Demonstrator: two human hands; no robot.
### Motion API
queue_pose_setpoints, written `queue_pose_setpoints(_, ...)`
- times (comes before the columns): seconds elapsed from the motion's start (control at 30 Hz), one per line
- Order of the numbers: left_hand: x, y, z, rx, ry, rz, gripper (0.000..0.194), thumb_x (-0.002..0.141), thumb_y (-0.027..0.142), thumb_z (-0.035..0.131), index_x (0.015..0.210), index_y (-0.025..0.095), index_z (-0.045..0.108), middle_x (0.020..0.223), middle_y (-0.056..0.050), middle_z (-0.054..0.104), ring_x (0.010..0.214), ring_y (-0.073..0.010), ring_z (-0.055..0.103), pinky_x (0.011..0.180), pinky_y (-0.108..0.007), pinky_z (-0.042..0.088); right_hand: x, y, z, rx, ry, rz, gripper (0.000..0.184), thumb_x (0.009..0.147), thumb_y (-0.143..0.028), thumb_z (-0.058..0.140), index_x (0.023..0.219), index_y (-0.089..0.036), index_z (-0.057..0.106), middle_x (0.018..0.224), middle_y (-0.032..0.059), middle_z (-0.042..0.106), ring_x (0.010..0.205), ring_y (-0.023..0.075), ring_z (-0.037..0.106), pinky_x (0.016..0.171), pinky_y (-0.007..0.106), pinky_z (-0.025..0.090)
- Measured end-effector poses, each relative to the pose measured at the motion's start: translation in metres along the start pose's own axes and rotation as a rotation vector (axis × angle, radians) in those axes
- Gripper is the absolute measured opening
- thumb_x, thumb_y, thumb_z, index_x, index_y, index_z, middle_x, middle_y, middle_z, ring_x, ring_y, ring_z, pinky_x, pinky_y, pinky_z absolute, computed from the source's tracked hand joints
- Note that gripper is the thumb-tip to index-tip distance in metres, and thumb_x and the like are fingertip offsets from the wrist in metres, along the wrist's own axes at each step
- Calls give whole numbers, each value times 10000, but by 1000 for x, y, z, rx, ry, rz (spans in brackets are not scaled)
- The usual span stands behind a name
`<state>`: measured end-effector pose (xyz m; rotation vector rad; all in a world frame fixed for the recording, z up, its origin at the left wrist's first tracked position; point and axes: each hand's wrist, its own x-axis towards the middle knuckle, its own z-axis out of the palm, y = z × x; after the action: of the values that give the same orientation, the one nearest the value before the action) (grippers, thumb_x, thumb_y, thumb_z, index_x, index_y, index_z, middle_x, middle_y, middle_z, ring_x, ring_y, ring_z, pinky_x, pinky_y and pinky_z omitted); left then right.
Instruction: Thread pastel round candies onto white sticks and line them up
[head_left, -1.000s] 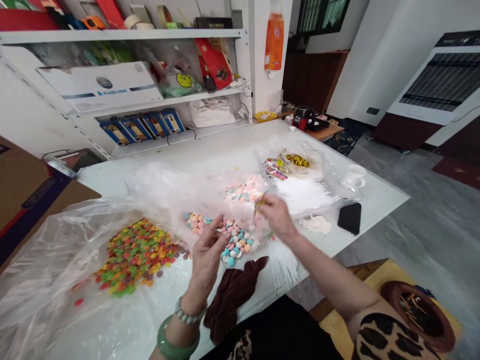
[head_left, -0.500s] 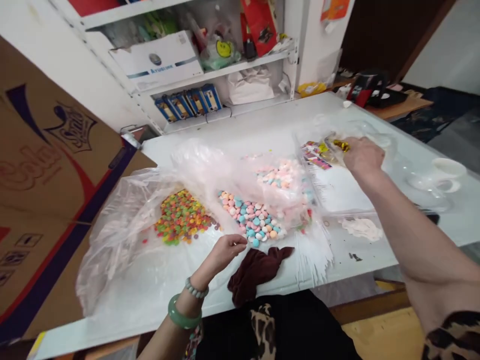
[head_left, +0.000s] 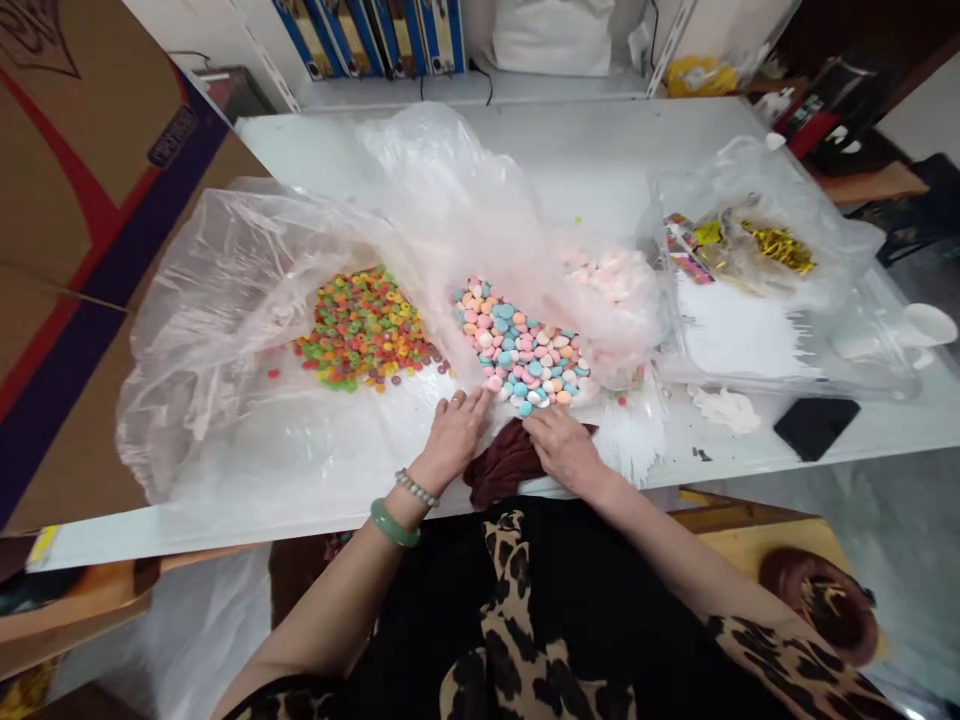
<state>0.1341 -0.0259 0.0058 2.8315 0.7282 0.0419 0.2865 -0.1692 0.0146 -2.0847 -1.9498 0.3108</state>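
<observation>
My left hand (head_left: 456, 435) lies palm down at the near edge of the plastic bag, its fingers stretched forward beside pastel candies (head_left: 517, 345). My right hand (head_left: 564, 445) is bent over a dark brown cloth (head_left: 504, 462), with its fingers drawn together at the candies' near edge. What is under those fingertips is hidden. The candies are smooth pink, blue, white and orange pieces in a clear plastic bag (head_left: 450, 160). To their left, small ring-shaped candies (head_left: 367, 330) in red, green, yellow and orange spill from another clear bag (head_left: 202, 270).
On the right sits a clear plastic box (head_left: 679, 330) with white paper strips (head_left: 739, 330) and gold ties (head_left: 780, 247). Nearby are a black phone (head_left: 816, 428), crumpled white tissue (head_left: 724, 408) and a white cup (head_left: 928, 328). A large cardboard box (head_left: 97, 250) stands left; a stool (head_left: 772, 560) is below right.
My right hand has left the gold ties and come back to the brown cloth. My left hand's fingers have spread forward beside the pastel candies. The view has tilted downward.
</observation>
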Motion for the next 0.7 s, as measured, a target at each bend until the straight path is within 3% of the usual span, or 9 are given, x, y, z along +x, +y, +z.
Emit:
queue_pose_setpoints(0.1, -6, -11, 13, 22, -5, -65, 471, 947, 290, 382, 1406, 206, 452, 1399, -132, 527, 1260, -307, 452, 972, -496, 369, -7, -3, 21, -15, 3, 44, 209, 922, -140, 440, 978, -170, 638, 1016, 107, 627, 923, 225, 509, 841, 347, 390)
queue_pose_setpoints(0.17, -6, -10, 14, 43, 13, -95, 447, 948, 280, 363, 1366, 198, 499, 1396, -139, 528, 1272, -311, 443, 990, -508, 351, -10, -4, 25, -3, 37, 45, 225, 934, -138, 421, 991, -166, 636, 1036, 110, 628, 934, 220, 514, 849, 344, 396)
queue_pose_setpoints(0.3, -10, 2, 9, 28, 89, -132, 456, 939, 238, 357, 1366, 159, 496, 1388, -162, 532, 1237, -313, 485, 991, -489, 365, -23, 3, 8, 17, 121, 6, 273, 951, -139, 386, 1063, -165, 633, 1115, 116, 638, 1006, 206, 535, 908, 327, 403)
queue_pose_setpoints(0.4, -22, 14, 11, 32, 215, -145, 411, 932, 222, 381, 1297, 156, 560, 1343, -164, 572, 1188, -318, 530, 1010, -494, 360, -45, 19, -11, -19, 213, 213, 292, 955, -160, 371, 1035, -178, 652, 1059, 105, 660, 974, 201, 571, 880, 309, 421)
queue_pose_setpoints(0.5, -37, 26, 23, 12, 238, 27, 384, 912, 138, 390, 1220, 148, 619, 1297, -160, 606, 1197, -302, 541, 1029, -477, 379, -70, 38, -20, -2, 262, 478, 283, 934, -173, 393, 1029, -192, 659, 984, 78, 682, 893, 189, 614, 792, 286, 442)
queue_pose_setpoints(0.6, -54, 33, 38, -67, 151, 268, 411, 895, 79, 389, 1242, 135, 602, 1275, -152, 620, 1235, -268, 532, 1039, -435, 418, -84, 54, -19, -11, 223, 630, 250, 909, -221, 447, 1032, -211, 665, 992, 59, 699, 898, 208, 627, 744, 298, 436)
queue_pose_setpoints(0.7, -65, 32, 46, -150, 114, 324, 409, 905, 83, 396, 1266, 143, 579, 1267, -130, 625, 1300, -255, 483, 1060, -427, 431, -83, 62, -15, -107, 141, 737, 254, 905, -238, 448, 1021, -207, 672, 977, 77, 697, 866, 227, 622, 694, 312, 409)
